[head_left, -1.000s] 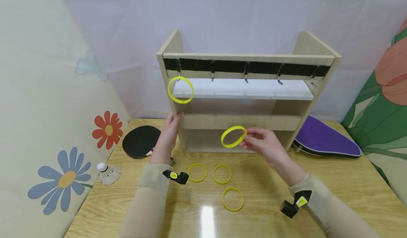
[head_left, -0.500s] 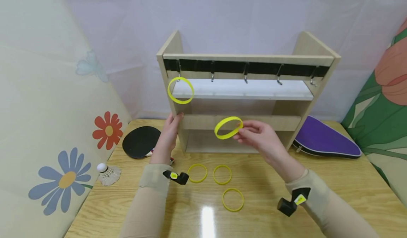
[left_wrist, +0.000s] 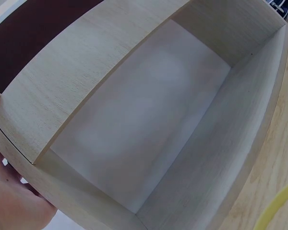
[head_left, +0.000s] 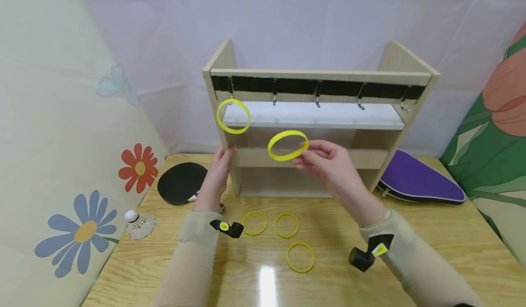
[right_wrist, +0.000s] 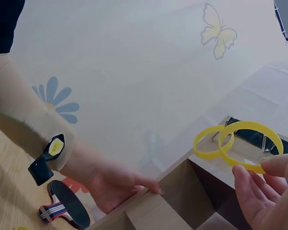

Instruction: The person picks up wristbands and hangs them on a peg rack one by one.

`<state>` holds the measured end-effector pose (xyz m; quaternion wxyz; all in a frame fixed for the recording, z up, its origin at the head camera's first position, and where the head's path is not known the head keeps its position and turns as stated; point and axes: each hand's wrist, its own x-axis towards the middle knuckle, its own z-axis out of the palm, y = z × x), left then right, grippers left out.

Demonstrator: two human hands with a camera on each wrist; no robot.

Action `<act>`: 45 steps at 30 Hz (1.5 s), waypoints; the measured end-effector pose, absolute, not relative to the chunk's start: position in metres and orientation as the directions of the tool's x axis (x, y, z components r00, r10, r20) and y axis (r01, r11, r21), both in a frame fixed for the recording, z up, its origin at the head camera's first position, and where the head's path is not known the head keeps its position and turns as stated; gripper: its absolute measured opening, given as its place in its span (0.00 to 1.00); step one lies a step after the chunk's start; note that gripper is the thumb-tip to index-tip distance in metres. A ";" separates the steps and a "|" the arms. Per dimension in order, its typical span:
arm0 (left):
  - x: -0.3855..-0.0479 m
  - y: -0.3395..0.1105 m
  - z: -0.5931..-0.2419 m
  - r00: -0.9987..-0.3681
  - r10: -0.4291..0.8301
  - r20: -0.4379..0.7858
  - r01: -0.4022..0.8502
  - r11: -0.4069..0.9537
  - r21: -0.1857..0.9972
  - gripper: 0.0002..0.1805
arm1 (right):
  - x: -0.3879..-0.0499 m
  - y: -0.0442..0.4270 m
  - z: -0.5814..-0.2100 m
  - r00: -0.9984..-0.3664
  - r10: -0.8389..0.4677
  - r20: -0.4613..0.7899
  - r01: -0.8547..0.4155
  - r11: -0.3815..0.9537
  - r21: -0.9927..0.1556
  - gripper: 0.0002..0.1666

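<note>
My left hand (head_left: pixel 215 174) grips the left side panel of a small pale wooden shelf unit (head_left: pixel 259 157), the thumb on its inner side. Between thumb and fingers my right hand (head_left: pixel 330 163) pinches a yellow ring (head_left: pixel 282 158), held tilted in front of the shelf. The ring is below the row of metal hooks (head_left: pixel 274 96) along a black strip. Another yellow ring (head_left: pixel 235 131) hangs at the leftmost hook. In the right wrist view the held ring (right_wrist: pixel 252 125) overlaps the hanging ring (right_wrist: pixel 206 154). The other hooks carry nothing.
Three more yellow rings lie on the wooden table (head_left: pixel 341 275), one of them (head_left: pixel 300 271) nearest the front. At left are a black table tennis bat (head_left: pixel 181 184) and a shuttlecock (head_left: pixel 139 225). A purple case (head_left: pixel 423 179) lies right of the shelf.
My right hand has risen and moved left with the yellow ring, from low before the shelf to just under hook height. My left hand stays on the side panel.
</note>
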<state>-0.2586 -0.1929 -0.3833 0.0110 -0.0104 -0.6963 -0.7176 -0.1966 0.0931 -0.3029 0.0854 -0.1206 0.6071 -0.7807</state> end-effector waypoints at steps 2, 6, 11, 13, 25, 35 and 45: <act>-0.258 -0.193 -0.384 -0.999 -0.004 0.031 0.032 -0.030 0.999 0.29 | -0.197 0.091 -0.299 -0.957 -0.273 0.098 -0.022 -0.269 -0.963 0.21; -0.259 -0.192 -0.384 -0.999 -0.009 0.037 0.038 -0.042 0.998 0.29 | -0.198 0.087 -0.293 -0.956 -0.266 0.124 -0.039 -0.303 -0.952 0.22; -0.260 -0.192 -0.384 -0.999 -0.010 0.040 0.041 -0.050 0.998 0.28 | -0.200 0.083 -0.286 -0.956 -0.259 0.138 -0.051 -0.317 -0.947 0.22; -0.260 -0.192 -0.384 -0.999 -0.008 0.036 0.036 -0.049 0.998 0.29 | -0.200 0.081 -0.284 -0.958 -0.252 0.138 -0.052 -0.320 -0.946 0.22; -0.259 -0.192 -0.384 -0.999 -0.002 0.032 0.032 -0.049 0.998 0.29 | -0.207 0.074 -0.275 -0.974 -0.197 0.111 -0.031 -0.368 -0.929 0.19; -0.260 -0.192 -0.384 -1.000 0.006 0.028 0.027 -0.039 0.999 0.29 | -0.214 0.063 -0.270 -0.983 -0.155 0.101 -0.020 -0.454 -0.891 0.19; -0.260 -0.192 -0.383 -1.000 0.004 0.024 0.024 -0.029 0.999 0.29 | -0.225 0.056 -0.274 -0.991 -0.118 0.065 0.000 -0.485 -0.875 0.10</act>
